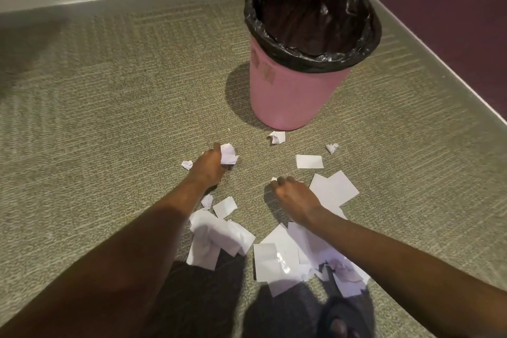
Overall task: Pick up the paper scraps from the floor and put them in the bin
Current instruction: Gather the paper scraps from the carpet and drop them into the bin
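Head view, single camera, looking down at a grey-green carpet floor (109, 118) in a room corner.

Bin (293, 90): pink, upright, lined with a black bag (312, 22) folded over its rim. It stands near the corner, beyond both hands. I see no paper inside from here.

Left hand (210, 166): low over the carpet, fingers curled round a crumpled wad (228, 155) of white paper, which sticks out on the bin side of the fist.

Right hand (292, 193): knuckles up, fingers bent down to the carpet. A tiny white scrap (273, 179) shows at the fingertips. I cannot tell whether it is pinched or only touched.

Paper scraps on the floor:
- crumpled ball (277, 137) just in front of the bin's base
- smaller crumple (332, 148) to its right
- flat rectangle (309, 161), with overlapping flat sheets (333, 189) just beside the right hand
- small crumple (187, 164) just left of the left hand
- left heap (216, 239) under the left forearm
- right heap (282, 258) under the right forearm

A dark sandal (340, 321) shows at the bottom edge.
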The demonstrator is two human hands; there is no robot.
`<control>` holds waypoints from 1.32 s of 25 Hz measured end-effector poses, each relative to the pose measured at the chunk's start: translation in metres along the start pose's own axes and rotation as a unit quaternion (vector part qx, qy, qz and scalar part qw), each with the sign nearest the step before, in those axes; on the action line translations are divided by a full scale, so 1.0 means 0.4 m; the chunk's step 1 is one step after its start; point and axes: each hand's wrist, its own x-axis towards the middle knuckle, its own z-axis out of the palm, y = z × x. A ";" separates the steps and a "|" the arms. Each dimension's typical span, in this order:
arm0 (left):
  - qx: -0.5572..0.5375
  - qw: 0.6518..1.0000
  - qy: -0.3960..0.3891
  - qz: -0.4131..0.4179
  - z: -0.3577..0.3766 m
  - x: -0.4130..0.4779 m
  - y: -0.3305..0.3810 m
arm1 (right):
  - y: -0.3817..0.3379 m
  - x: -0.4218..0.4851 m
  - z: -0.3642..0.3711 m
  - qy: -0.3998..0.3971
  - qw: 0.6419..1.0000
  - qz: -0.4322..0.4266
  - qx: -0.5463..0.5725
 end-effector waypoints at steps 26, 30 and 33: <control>-0.411 0.885 0.105 0.190 -0.344 -0.175 0.360 | 0.065 -0.094 -0.417 0.332 0.769 0.082 0.540; -0.297 0.899 0.200 0.251 -0.557 -0.123 0.480 | 0.157 -0.059 -0.600 0.455 0.741 0.086 0.487; -0.214 0.911 0.264 0.234 -0.660 -0.028 0.574 | 0.236 0.004 -0.671 0.482 0.758 0.145 0.414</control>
